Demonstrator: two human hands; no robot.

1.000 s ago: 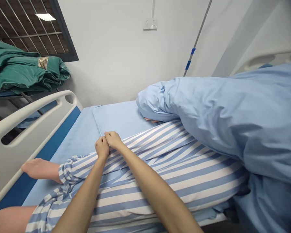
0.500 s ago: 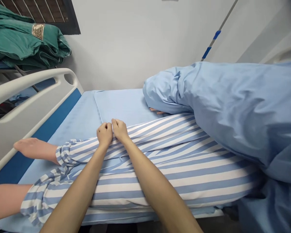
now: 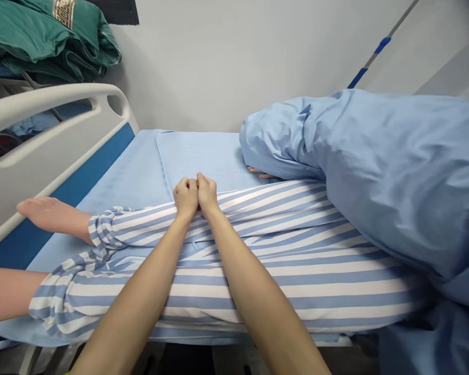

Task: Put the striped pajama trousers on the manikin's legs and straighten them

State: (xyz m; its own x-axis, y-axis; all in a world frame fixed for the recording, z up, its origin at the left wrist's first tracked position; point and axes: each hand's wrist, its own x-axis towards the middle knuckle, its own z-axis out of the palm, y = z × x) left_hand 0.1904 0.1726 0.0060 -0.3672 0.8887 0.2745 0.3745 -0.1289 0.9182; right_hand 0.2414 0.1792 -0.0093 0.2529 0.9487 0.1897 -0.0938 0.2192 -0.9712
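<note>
Nearest: striped trousers (image 3: 203,292) lengthwise on bed, under both forearms. Farther in: left hand (image 3: 186,196) and right hand (image 3: 207,195), side by side, fingers curled into fists; cannot tell if anything inside. Far trouser leg (image 3: 254,205) directly below knuckles, contact unclear. Beyond fingers: pale-blue bedsheet (image 3: 201,151), then white wall (image 3: 219,62).

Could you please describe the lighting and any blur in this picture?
In the head view: soft light; left hand and right hand fairly crisp; blue quilt darkens at lower right; the picture's top-right corner is dark and blurred.
</note>
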